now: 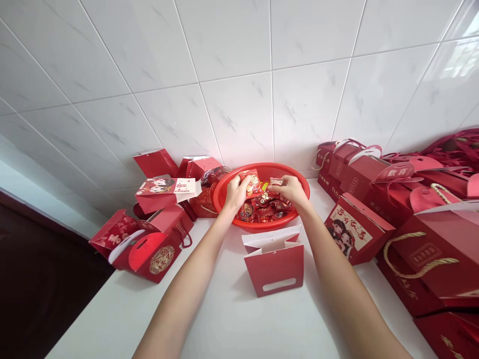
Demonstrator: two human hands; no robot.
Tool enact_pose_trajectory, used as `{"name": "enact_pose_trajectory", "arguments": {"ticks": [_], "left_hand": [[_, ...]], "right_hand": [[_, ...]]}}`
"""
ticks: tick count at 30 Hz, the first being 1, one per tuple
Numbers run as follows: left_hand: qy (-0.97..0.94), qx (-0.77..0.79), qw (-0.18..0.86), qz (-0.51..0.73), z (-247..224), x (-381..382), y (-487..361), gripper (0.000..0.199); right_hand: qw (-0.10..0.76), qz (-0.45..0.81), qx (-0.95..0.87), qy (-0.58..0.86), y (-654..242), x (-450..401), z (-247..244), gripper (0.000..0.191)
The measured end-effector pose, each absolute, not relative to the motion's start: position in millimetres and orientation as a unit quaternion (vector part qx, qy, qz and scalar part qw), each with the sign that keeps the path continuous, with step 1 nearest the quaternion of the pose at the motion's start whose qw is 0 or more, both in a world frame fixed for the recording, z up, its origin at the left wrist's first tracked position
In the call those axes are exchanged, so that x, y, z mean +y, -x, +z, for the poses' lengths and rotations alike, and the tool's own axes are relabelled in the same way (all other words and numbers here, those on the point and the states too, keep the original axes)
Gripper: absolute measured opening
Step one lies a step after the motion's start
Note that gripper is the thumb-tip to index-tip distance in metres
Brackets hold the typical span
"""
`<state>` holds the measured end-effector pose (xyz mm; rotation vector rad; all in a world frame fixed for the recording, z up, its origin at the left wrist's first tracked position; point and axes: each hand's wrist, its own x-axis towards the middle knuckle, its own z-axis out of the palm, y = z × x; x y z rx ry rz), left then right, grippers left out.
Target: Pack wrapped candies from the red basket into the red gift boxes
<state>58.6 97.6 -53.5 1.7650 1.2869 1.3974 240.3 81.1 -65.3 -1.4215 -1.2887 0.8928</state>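
A red plastic basket [304,192] stands by the wall with several small red packets [265,213] inside. Over its left part, my left hand [237,192] is closed on a red and gold packet [251,183]. My right hand [291,189], over the right part of the basket, pinches a small red and white packet [276,181]. Between my forearms, in front of the basket, a red paper box [277,269] stands upright with its top open and a slot low on its front.
Red gift boxes [160,259] are grouped at the left, some stacked. At the right stand many red boxes with rope handles [430,249], and a box with a cartoon couple [359,229]. A tiled wall [235,109] rises behind the white table [224,319].
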Motion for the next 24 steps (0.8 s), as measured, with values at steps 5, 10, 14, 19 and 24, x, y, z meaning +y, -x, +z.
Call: {"name": "enact_pose_trajectory", "arguments": {"ticks": [5, 10, 14, 19, 24], "left_hand": [[-0.684, 0.445, 0.284, 0.504, -52, 97, -59, 0.023], [-0.743, 0.358, 0.307, 0.474, -49, 94, -60, 0.025], [-0.756, 0.396, 0.3, 0.426, -52, 95, -60, 0.026], [-0.864, 0.409, 0.255, 0.147, -57, 93, -65, 0.023], [-0.889, 0.424, 0.144, -0.093, -55, 95, -70, 0.065]], "right_hand": [[0.562, 0.482, -0.438, 0.51, -235, 75, -54, 0.063], [0.457, 0.522, -0.574, 0.435, -239, 69, -52, 0.049], [0.491, 0.516, -0.583, 0.391, -241, 69, -55, 0.039], [0.657, 0.456, -0.418, 0.431, -238, 73, -58, 0.03], [0.665, 0.465, -0.402, 0.424, -239, 78, -63, 0.029]]}}
